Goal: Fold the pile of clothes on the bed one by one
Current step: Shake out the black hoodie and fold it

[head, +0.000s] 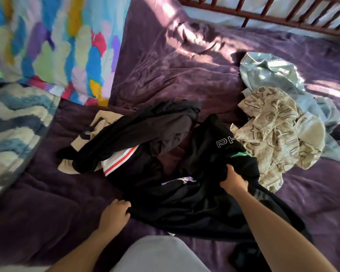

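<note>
A black garment [194, 203] with white lettering and a green patch lies crumpled in the middle of the purple bed [165, 65]. My left hand [115, 213] grips its near left edge. My right hand [234, 180] holds a bunch of the same black cloth further right. Behind it lies a heap of dark clothes [141, 132] over a beige piece and a white piece with red stripes [119, 160]. To the right sit a beige patterned garment [273, 130] and a pale blue one [279, 75], both rumpled.
A multicoloured pillow [53, 46] leans at the back left, with a blue-and-white fluffy blanket [12, 130] in front of it. A dark wooden railing [283, 10] runs along the far right edge of the bed. My grey-clothed knee [159, 254] is at the bottom.
</note>
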Tool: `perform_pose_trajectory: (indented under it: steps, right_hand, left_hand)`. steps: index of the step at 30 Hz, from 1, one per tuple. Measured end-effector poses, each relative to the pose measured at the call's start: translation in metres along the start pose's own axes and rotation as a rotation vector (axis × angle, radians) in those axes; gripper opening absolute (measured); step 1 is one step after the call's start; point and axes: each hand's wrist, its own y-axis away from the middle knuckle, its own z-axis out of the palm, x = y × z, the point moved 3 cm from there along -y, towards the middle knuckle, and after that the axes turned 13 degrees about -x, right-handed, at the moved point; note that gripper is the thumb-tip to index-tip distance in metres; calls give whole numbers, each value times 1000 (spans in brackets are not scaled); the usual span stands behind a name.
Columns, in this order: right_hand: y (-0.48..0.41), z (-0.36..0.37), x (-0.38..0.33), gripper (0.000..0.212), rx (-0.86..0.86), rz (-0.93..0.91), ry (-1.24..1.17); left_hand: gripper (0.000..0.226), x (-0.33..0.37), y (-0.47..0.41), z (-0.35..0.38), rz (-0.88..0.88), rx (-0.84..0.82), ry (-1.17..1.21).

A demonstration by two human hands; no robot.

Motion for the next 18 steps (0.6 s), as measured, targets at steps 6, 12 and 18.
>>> perform_pose_trajectory:
  steps: [6, 12, 18]
  right_hand:
    - [38, 31, 36, 31, 23, -9, -141]
    - [93, -43, 59, 22, 361, -163, -475]
    - [198, -166, 63, 3, 860, -363, -834]
  left_hand:
    - [15, 4, 12, -24, 47, 40, 282]
    - [14, 15, 32, -97, 156, 301, 431]
    - [18, 39, 80, -235, 394, 709, 607]
